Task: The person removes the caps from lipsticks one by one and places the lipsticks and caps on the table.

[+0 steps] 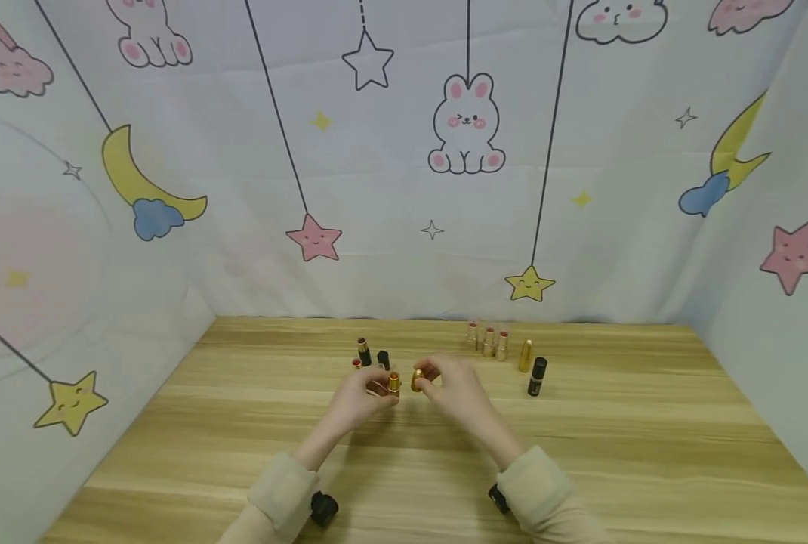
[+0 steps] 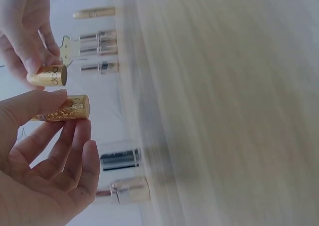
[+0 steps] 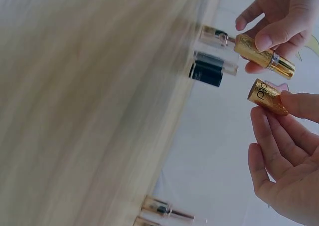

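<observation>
Just above the table, my left hand [image 1: 359, 397] pinches the base of a gold lipstick [image 1: 393, 384] between thumb and fingers. Its shiny inner collar is exposed in the right wrist view, pointing away from the table. A matching gold lipstick cap [image 1: 417, 380] with a rounded end is gripped by my right hand [image 1: 454, 385]. The cap's open end and dark lettering face the table in the right wrist view. Base and cap are side by side with a small gap between them.
Behind my left hand stand an uncapped black-and-gold lipstick [image 1: 364, 352], a black cap [image 1: 383, 360] and a partly hidden red-tipped lipstick [image 1: 356, 363]. Toward the back right are three clear-topped lipsticks [image 1: 488, 342], a closed gold lipstick [image 1: 526, 356] and a black tube [image 1: 538, 376]. Printed cloth encloses the table [image 1: 635, 423].
</observation>
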Tool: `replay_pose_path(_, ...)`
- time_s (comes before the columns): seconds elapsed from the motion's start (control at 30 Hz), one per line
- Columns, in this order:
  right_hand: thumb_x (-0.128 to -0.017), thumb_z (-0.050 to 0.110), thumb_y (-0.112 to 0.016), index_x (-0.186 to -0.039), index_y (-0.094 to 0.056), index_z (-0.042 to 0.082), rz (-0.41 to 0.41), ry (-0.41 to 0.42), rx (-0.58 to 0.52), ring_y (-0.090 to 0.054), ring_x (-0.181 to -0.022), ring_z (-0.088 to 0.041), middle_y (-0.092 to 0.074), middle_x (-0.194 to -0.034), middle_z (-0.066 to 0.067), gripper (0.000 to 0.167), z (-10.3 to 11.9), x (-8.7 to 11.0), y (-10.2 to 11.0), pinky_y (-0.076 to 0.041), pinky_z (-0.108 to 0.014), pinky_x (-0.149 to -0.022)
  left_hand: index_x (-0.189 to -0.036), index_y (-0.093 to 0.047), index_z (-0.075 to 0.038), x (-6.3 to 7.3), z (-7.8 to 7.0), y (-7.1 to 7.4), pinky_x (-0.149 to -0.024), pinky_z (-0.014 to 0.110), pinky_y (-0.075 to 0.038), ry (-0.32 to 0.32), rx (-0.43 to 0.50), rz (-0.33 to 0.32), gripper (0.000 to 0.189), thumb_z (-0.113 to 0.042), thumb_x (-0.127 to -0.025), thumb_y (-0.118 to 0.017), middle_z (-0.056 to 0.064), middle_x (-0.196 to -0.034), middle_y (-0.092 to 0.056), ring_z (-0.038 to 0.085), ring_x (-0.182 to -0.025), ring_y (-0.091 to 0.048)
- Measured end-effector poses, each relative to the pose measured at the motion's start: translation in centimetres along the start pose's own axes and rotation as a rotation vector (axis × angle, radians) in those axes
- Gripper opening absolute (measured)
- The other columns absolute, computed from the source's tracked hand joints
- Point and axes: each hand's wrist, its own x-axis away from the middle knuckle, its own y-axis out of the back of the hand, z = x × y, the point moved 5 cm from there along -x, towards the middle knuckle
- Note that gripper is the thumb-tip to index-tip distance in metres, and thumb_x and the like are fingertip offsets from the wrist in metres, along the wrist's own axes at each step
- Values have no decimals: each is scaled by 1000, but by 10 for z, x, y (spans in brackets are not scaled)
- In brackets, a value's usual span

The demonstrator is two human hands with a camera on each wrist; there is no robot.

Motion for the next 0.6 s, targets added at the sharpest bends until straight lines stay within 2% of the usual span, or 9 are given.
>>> replay_pose_path(0.13,-87,12,-69,-100,-69,11,33,9,-3,-65,-83,-12,-71,-85,3,14,4,-2,-11,-52,-34,-79,-100,-72,-3,4,7,10,-71,32,-55,-1,-22,-27,22,-4,-78,-75,11,-100,-70,20,-81,-66)
replay_pose_path(0.3,-87,10,-69,-101,-69,8,70,16,-20,-64,-83,-12,-70,-87,1,15,8,-3,-24,-51,-35,-80,-105,-71,-2,8,16,19,-69,30,-55,49,-32,-55,28,-2,-77,-76,10,-95,-71,18,-79,-65)
replay_pose_path(0.4,-87,10,-69,-101,-69,7,87,7,-37,-64,-83,-12,-70,-86,2,14,10,-4,-30,-51,-34,-79,-104,-71,-1,8,19,23,-69,30,-55,62,-43,-56,28,-1,-77,-76,10,-94,-71,17,-78,-65)
replay_pose_path(0.6,-86,13,-71,-98,-68,10,141,-16,-32,-63,-81,-8,-69,-86,5,13,10,-8,-42,-51,-27,-75,-94,-71,0,9,23,29,-70,32,-55,37,-70,-27,19,1,-76,-76,10,-88,-70,17,-77,-64)
